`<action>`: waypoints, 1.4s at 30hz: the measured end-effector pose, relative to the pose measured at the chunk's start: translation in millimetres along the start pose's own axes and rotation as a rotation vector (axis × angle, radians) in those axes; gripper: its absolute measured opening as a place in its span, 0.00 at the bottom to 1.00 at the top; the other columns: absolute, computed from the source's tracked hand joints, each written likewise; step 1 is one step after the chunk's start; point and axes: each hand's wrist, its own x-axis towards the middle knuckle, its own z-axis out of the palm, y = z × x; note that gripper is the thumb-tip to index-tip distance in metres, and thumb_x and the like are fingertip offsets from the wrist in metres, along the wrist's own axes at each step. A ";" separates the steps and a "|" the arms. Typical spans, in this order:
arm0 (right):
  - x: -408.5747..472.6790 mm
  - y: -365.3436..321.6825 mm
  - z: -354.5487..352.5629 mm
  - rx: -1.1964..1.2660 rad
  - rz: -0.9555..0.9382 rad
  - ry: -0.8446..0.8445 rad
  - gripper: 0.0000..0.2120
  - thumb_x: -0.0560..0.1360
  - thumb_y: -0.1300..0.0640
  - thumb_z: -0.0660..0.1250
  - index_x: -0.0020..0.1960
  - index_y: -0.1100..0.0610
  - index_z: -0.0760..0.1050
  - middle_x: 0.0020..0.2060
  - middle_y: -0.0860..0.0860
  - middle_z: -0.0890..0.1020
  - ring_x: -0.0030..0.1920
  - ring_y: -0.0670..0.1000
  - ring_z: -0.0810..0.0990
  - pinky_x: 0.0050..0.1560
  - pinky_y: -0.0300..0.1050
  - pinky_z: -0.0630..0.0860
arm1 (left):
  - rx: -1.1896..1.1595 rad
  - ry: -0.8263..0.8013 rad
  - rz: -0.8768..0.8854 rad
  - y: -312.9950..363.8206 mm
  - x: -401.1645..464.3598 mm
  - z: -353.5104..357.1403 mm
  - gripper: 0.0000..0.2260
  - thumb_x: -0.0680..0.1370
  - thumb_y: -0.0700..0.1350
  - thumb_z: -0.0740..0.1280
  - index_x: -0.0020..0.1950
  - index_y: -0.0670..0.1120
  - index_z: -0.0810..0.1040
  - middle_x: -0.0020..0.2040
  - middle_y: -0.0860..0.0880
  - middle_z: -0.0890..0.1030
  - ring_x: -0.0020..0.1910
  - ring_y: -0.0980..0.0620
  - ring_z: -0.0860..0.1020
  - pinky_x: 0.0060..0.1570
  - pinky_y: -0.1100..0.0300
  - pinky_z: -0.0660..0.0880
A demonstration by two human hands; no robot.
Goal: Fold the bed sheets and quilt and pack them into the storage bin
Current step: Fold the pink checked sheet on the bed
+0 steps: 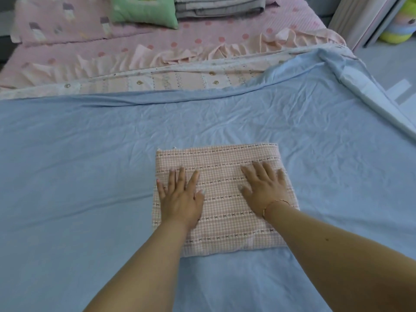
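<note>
Both hands, left hand (180,197) and right hand (264,185), are pressed flat, fingers spread, on folded pink checked sheet (221,199), laid on blue sheet (90,165).

Two hands, the left hand (180,197) and the right hand (265,188), lie flat on one folded pink checked cloth (222,199). Beneath that cloth spreads one blue sheet (90,154). Beyond the blue sheet's far edge: one patterned pink quilt (157,81), one pink ruffled cover with dots (202,39), one green cushion (144,10) and one stack of folded grey bedding (218,5). One thin bracelet (273,204) circles the right wrist.
</note>
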 end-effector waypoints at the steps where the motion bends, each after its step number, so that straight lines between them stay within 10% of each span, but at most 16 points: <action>1: 4.1 -0.7 4.5 -0.020 0.011 -0.035 0.29 0.77 0.36 0.44 0.76 0.40 0.43 0.77 0.47 0.44 0.77 0.52 0.39 0.74 0.61 0.37 | 0.017 -0.040 -0.002 -1.2 4.3 4.7 0.27 0.80 0.61 0.43 0.78 0.59 0.40 0.79 0.50 0.39 0.77 0.48 0.34 0.69 0.41 0.27; 32: 86.9 27.6 35.8 0.177 0.243 -0.184 0.35 0.71 0.26 0.43 0.74 0.35 0.37 0.76 0.43 0.38 0.76 0.48 0.35 0.73 0.63 0.45 | -0.194 -0.240 -0.375 -30.0 93.1 42.0 0.35 0.77 0.69 0.40 0.78 0.52 0.34 0.79 0.43 0.38 0.78 0.42 0.42 0.74 0.40 0.43; 37: 46.7 35.7 46.5 0.419 0.569 0.046 0.49 0.65 0.27 0.61 0.75 0.52 0.49 0.73 0.52 0.58 0.72 0.57 0.59 0.69 0.55 0.62 | -0.309 -0.156 -0.492 -25.3 43.8 40.5 0.42 0.76 0.70 0.50 0.78 0.46 0.38 0.77 0.37 0.53 0.75 0.39 0.56 0.73 0.46 0.54; 42: 25.4 52.9 39.5 0.820 0.752 -0.024 0.38 0.64 0.39 0.74 0.62 0.62 0.68 0.58 0.60 0.77 0.58 0.61 0.76 0.54 0.49 0.72 | -0.855 -0.041 -0.770 -35.6 23.6 29.6 0.41 0.68 0.64 0.72 0.68 0.37 0.67 0.66 0.39 0.74 0.63 0.39 0.74 0.63 0.51 0.71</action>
